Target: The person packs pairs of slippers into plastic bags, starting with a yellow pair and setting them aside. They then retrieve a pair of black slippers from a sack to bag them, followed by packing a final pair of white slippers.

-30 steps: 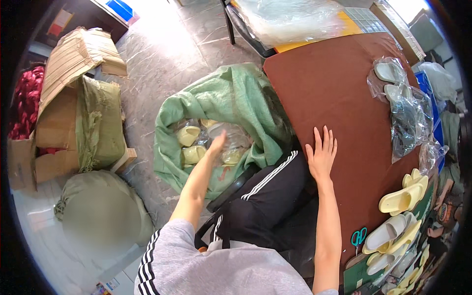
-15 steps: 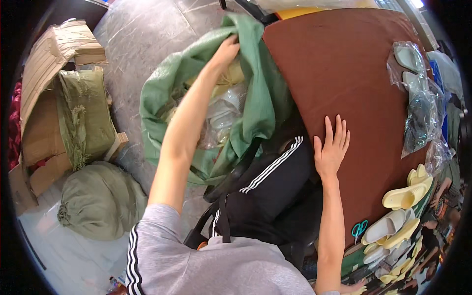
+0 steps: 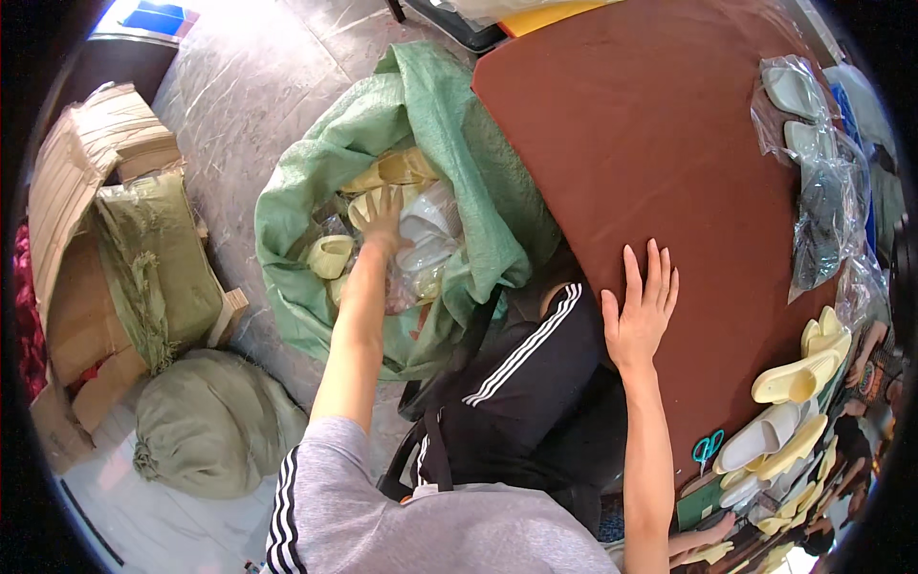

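Several yellow slippers (image 3: 382, 172) fill the green sack (image 3: 325, 163), where the spread left hand (image 3: 381, 215) rests.

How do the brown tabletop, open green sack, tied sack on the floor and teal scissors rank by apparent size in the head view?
1. brown tabletop
2. open green sack, close behind it
3. tied sack
4. teal scissors

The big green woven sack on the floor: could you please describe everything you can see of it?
The big green woven sack looks like coarse plastic weave, crumpled and slumped. It stands on the grey floor against the brown table's edge, mouth wide open. Inside lie pale yellow slippers, some in clear bags. The left hand reaches in, fingers spread on them.
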Motion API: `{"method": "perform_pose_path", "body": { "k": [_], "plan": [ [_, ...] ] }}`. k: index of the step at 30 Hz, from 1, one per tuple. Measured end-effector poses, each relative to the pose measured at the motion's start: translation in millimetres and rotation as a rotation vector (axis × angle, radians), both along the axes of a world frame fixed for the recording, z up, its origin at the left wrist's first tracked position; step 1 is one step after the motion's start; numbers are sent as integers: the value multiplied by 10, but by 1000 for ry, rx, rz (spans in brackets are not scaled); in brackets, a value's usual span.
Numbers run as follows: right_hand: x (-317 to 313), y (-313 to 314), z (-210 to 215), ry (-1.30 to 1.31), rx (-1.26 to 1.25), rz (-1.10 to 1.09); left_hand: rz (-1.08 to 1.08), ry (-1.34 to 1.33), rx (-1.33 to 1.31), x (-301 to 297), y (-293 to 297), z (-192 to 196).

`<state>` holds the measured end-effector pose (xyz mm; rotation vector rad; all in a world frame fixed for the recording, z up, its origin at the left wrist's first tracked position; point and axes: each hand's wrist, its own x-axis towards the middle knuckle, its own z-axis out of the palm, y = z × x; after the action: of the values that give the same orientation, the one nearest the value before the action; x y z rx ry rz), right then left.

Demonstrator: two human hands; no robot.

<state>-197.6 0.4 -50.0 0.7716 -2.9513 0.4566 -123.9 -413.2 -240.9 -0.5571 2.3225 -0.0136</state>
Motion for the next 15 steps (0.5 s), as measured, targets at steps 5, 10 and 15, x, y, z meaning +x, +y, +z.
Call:
{"method": "perform_pose_path", "body": {
  "k": [5,10,15],
  "plan": [
    [-22,-49,12,-50,36,-4,-159,17,-91,-171,-96,-182],
    [-19,-44,12,-58,36,-4,-288,89,-184,-229,-74,-442],
    [-30,-24,33,-48,31,-17,-356,-23,-108,-145,-34,-209]
  ]
}}
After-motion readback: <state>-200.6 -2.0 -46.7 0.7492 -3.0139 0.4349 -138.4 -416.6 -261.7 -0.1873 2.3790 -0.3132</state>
